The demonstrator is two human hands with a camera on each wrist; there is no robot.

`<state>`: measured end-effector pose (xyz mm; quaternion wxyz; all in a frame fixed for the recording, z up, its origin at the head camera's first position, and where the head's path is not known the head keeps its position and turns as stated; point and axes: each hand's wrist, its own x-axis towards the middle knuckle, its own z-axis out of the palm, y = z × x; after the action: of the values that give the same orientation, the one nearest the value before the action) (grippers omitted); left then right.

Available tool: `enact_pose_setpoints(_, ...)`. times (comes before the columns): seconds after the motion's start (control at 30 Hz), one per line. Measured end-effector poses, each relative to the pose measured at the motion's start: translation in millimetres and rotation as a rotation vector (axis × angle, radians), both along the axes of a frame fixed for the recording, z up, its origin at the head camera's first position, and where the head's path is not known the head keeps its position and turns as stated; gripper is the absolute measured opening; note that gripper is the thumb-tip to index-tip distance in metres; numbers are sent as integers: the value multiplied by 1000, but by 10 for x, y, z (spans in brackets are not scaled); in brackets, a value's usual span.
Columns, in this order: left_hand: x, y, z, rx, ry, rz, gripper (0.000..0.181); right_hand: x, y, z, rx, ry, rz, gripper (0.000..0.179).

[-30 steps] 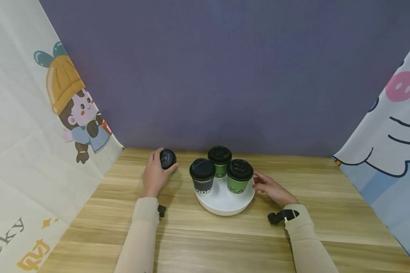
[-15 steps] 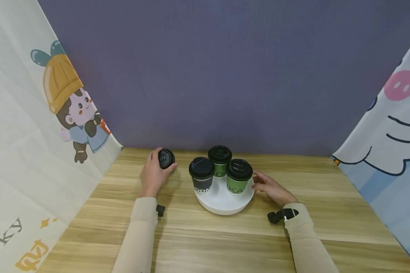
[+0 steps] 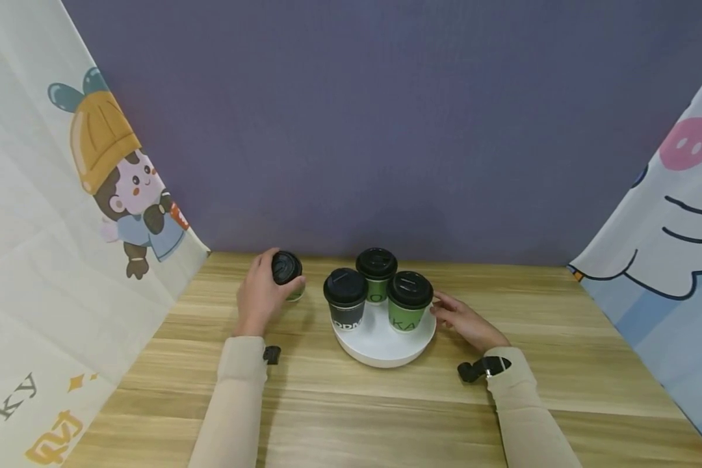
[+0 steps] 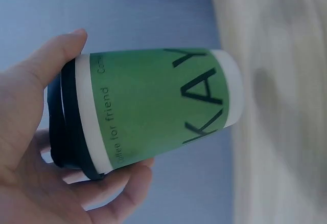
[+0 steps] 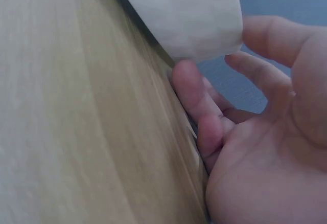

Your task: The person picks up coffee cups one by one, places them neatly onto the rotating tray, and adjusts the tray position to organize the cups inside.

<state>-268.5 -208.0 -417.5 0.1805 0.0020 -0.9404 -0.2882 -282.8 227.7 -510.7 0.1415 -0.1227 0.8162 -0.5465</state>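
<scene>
My left hand (image 3: pixel 261 294) grips a green paper coffee cup (image 4: pixel 153 104) with a black lid, thumb and fingers around the lid end. In the left wrist view the cup's white base is close over the wooden table. Right of it in the head view stands a round white tray (image 3: pixel 380 348). Three lidded coffee cups stand upright on the tray: a dark grey cup (image 3: pixel 347 315), a green cup (image 3: pixel 377 291) at the back and another green cup (image 3: pixel 406 316) at right. My right hand (image 3: pixel 467 323) touches the tray's right side with thumb and fingertips, fingers loosely bent.
The wooden tabletop (image 3: pixel 351 416) runs back to a plain purple-grey wall panel (image 3: pixel 386 130). Printed cloths flank the table, a cartoon figure (image 3: pixel 134 188) on the left one and a pink snout (image 3: pixel 688 143) on the right one.
The left-hand cup has shifted slightly up and right in the head view, and more of its green side shows. My right hand and the tray stay almost in place.
</scene>
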Motion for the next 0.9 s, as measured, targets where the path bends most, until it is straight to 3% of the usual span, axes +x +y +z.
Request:
enact_pose_setpoints(0.4,227,100,345,-51,41,-40,89,-1,-8,-1,7,-18,-2,67)
enact_pose_setpoints(0.63,334,147,484,-59,73,-52,88,9,12,17,2,4,19,68)
enact_pose_setpoints(0.9,407,172,560,-85,11,-67,88,22,12,33,1,7,44,73)
